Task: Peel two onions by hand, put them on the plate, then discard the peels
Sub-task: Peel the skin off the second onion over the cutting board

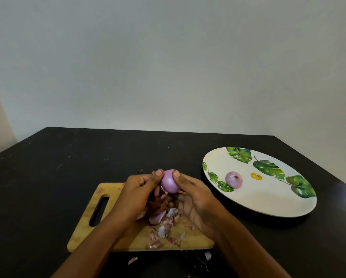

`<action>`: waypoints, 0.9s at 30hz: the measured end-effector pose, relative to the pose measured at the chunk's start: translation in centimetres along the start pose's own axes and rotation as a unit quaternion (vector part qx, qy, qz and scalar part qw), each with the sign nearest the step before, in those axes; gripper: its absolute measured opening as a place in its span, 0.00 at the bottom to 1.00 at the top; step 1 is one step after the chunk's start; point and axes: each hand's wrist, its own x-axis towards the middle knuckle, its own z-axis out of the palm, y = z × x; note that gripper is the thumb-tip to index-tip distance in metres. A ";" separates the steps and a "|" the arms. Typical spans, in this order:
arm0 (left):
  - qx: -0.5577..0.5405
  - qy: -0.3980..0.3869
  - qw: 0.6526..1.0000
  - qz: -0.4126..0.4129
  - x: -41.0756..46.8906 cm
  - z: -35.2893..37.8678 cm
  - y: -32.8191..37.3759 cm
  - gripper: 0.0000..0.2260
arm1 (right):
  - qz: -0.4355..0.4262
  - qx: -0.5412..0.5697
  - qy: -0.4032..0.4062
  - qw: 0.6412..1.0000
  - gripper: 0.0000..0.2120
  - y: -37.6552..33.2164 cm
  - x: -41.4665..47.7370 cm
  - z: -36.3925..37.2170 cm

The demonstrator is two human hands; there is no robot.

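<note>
I am seeing both hands working over the wooden cutting board (84, 229), which is lying at six o'clock on the black table (48, 167). The left hand (137, 194) and the right hand (196, 197) are gripping one onion (169, 181) between them. The fingers of each hand are curling round its sides and both thumbs are pressing near its top, thumbnails facing me. The onion is showing smooth purple flesh on top, while dark brown skin is hanging from its underside between the palms. Under the hands a pile of peels (164, 227) is lying on the board, reaching toward its near edge. Two stray peel scraps (207, 255) are lying on the table just off the board at six o'clock. At three o'clock from the hands the leaf-printed plate (268, 203) is sitting apart from the board. The other onion (234, 179), already peeled, is resting on its left part, at nine o'clock from a small yellow mark (256, 176).
</note>
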 end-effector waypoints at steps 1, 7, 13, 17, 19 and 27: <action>0.001 0.009 1.000 0.008 0.0 0.0 -0.1 0.25 | -0.004 0.004 -0.008 1.000 0.19 0.1 0.0 0.0; 0.073 0.073 0.987 0.126 -0.4 0.7 -1.0 0.16 | -0.022 -0.018 0.010 1.000 0.20 0.7 0.0 0.3; 0.216 0.171 0.919 0.282 -0.6 0.9 -1.5 0.16 | -0.133 -0.183 0.081 0.971 0.24 1.4 -0.5 1.5; 0.292 0.184 0.861 0.374 -0.8 1.6 -1.3 0.18 | -0.192 -0.163 0.133 0.959 0.14 1.2 -0.8 1.6; 0.276 0.177 0.873 0.362 -0.9 1.8 -1.0 0.17 | -0.220 -0.151 0.115 0.957 0.15 0.9 -0.9 1.6; 0.236 0.182 0.924 0.241 -0.7 0.6 -0.8 0.05 | -0.004 0.102 0.106 0.989 0.13 0.9 0.0 1.2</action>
